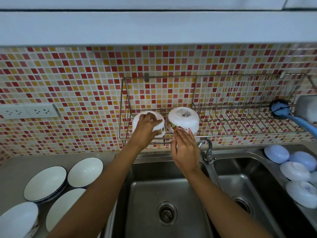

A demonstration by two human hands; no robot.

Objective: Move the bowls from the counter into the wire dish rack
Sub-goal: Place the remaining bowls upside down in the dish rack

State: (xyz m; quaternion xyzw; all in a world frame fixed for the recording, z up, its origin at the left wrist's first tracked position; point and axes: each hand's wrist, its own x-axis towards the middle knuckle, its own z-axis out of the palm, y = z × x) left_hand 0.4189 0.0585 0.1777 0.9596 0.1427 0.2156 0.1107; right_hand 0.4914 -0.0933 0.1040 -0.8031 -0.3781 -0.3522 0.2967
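A wire dish rack (214, 134) hangs on the mosaic wall above the sink. Two white bowls with a flower pattern stand tilted, bottoms toward me, in its left section. My left hand (145, 127) grips the left bowl (160, 128) from the front. My right hand (185, 148) is just below the right bowl (184, 120), fingertips touching its lower rim. Several white bowls with dark rims (45, 182) sit upright on the counter at the lower left.
A double steel sink (145, 194) lies below the rack, with a tap (209, 152) between the basins. Pale blue and white bowls (295, 170) lie upside down at the right. A blue brush (281, 109) hangs at the rack's right end. A socket strip (29, 110) is on the left wall.
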